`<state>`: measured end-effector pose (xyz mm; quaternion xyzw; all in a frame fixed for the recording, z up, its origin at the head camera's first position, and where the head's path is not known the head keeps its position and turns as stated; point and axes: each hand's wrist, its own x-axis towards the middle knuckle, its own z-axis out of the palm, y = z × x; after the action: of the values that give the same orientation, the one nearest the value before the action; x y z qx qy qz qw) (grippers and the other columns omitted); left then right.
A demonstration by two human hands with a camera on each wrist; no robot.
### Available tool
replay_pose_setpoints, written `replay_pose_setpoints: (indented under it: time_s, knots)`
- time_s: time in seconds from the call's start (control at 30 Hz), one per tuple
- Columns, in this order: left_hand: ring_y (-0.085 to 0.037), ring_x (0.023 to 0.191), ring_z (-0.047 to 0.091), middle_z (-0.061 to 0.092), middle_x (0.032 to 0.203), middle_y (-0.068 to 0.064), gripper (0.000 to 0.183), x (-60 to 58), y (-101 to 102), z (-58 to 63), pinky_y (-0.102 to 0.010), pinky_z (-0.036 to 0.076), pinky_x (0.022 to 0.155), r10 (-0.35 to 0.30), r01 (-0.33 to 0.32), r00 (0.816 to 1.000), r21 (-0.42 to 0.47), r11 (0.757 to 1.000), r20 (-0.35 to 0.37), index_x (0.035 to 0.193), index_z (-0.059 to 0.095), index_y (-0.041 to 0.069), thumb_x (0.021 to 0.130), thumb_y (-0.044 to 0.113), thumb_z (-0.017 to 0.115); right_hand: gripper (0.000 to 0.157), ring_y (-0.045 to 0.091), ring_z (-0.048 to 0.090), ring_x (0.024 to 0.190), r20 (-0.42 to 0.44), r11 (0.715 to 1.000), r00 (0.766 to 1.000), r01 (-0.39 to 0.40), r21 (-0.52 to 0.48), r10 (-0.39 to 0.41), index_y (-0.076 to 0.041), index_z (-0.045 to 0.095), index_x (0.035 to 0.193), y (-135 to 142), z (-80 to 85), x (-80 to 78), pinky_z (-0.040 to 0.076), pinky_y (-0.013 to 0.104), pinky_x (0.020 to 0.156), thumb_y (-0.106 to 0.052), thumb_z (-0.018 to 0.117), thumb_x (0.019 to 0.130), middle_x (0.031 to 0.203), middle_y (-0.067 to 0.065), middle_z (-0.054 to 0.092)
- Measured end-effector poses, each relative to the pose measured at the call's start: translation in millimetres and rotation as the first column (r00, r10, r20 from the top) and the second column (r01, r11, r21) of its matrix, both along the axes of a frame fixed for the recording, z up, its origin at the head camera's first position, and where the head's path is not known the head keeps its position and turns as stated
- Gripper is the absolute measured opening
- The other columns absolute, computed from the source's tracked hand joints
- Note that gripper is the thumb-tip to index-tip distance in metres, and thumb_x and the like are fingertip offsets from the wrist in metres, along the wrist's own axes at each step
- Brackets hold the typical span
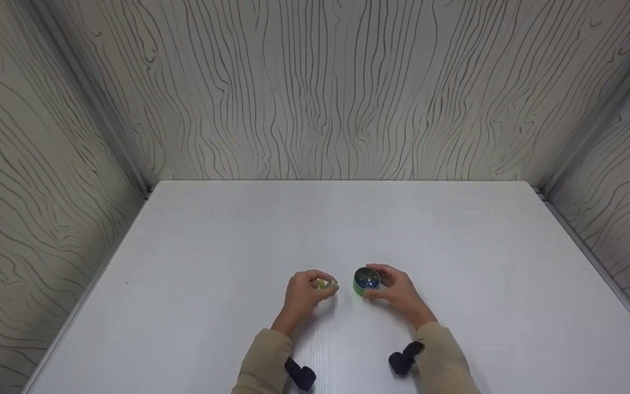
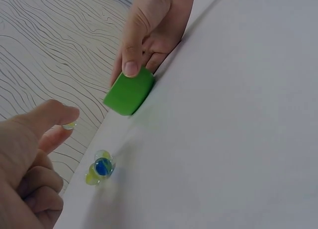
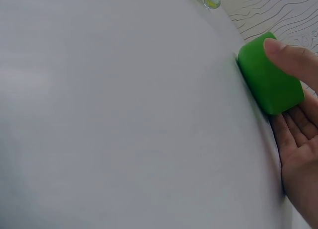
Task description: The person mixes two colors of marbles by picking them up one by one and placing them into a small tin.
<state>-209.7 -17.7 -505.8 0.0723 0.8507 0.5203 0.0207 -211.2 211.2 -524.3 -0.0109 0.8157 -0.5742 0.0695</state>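
Observation:
My left hand pinches a small clear and yellow marble between thumb and index finger, the other fingers curled in. Just beside it, a small cluster of glass marbles lies on the table, among them a blue-swirled marble and a yellow one. To the right, my right hand grips a small round green container, thumb on one side and fingers on the other. The container stands slightly tilted. Its inside looks dark and bluish in the head view; I cannot tell exactly what it holds.
The white table spreads around both hands. Wood-patterned panels stand at its back and sides. A black wrist mount sticks out from the left sleeve, and another black mount from the right sleeve.

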Motion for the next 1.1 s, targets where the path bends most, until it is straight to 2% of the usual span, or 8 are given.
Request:
replay_pose_setpoints:
  time_s: [0.2, 0.33, 0.53, 0.77, 0.97, 1.1]
  knots:
    - [-0.006, 0.058, 0.04, 0.046, 0.064, 0.007, 0.015, -2.0, 5, 3.3, -0.017, 0.031, 0.054, -0.014, 0.014, 1.0, 0.012, 1.0, 0.004, 0.088, 0.075, 0.01, 0.077, 0.02, 0.078, 0.065, 0.036, 0.048, 0.135, -0.017, 1.0, 1.0, -0.024, 0.012, 0.025, -0.005, 0.053, 0.134, 1, 0.6, 0.4, 0.034, 0.047, 0.114, -0.015, 0.08, 0.075, 0.141, 0.019, 0.053]
    - [-0.005, 0.052, 0.034, 0.04, 0.056, 0.009, 0.015, -3.3, 8, 4.0, -0.017, 0.028, 0.051, -0.028, 0.029, 0.999, 0.016, 0.999, -0.028, 0.088, 0.075, 0.009, 0.077, 0.018, 0.078, 0.065, 0.037, 0.048, 0.134, -0.024, 0.999, 0.999, -0.039, -0.003, 0.039, -0.004, 0.052, 0.135, 2, 0.2, 0.8, 0.034, 0.047, 0.114, -0.015, 0.08, 0.076, 0.141, 0.02, 0.052]
    - [-0.006, 0.056, 0.032, 0.035, 0.057, 0.008, 0.016, -4.6, 12, 6.2, -0.018, 0.027, 0.054, -0.023, 0.024, 0.999, 0.007, 1.0, -0.047, 0.088, 0.076, 0.009, 0.076, 0.018, 0.08, 0.065, 0.037, 0.05, 0.132, -0.031, 0.999, 0.999, -0.041, -0.021, 0.04, -0.002, 0.052, 0.134, 3, -1.8, -0.4, 0.036, 0.047, 0.112, -0.014, 0.079, 0.077, 0.139, 0.021, 0.054]
    - [-0.009, 0.067, 0.037, 0.044, 0.068, 0.003, 0.015, -5.5, 15, 9.7, -0.02, 0.028, 0.06, -0.016, 0.016, 1.0, -0.004, 1.0, -0.026, 0.088, 0.076, 0.011, 0.076, 0.019, 0.08, 0.065, 0.037, 0.051, 0.132, -0.043, 0.999, 0.998, -0.045, -0.019, 0.044, 0.0, 0.052, 0.133, 3, -1.6, -1.1, 0.037, 0.047, 0.112, -0.014, 0.08, 0.076, 0.138, 0.022, 0.054]
    - [-0.009, 0.066, 0.037, 0.043, 0.068, 0.002, 0.016, -6.5, 17, 11.9, -0.02, 0.028, 0.059, -0.015, 0.014, 0.999, -0.017, 1.0, -0.032, 0.087, 0.076, 0.011, 0.076, 0.02, 0.08, 0.065, 0.037, 0.05, 0.132, -0.042, 0.999, 0.998, -0.049, -0.021, 0.048, -0.001, 0.052, 0.134, 3, -0.1, -0.7, 0.036, 0.047, 0.112, -0.014, 0.08, 0.076, 0.139, 0.022, 0.054]
    - [-0.01, 0.071, 0.04, 0.058, 0.076, -0.009, 0.016, -6.1, 19, 13.2, -0.021, 0.03, 0.063, -0.02, 0.019, 0.999, -0.016, 1.0, -0.033, 0.088, 0.076, 0.01, 0.076, 0.021, 0.08, 0.064, 0.037, 0.05, 0.132, -0.045, 0.998, 0.998, -0.054, -0.027, 0.053, 0.0, 0.052, 0.134, 3, 0.0, -0.4, 0.036, 0.047, 0.112, -0.013, 0.079, 0.077, 0.138, 0.022, 0.054]
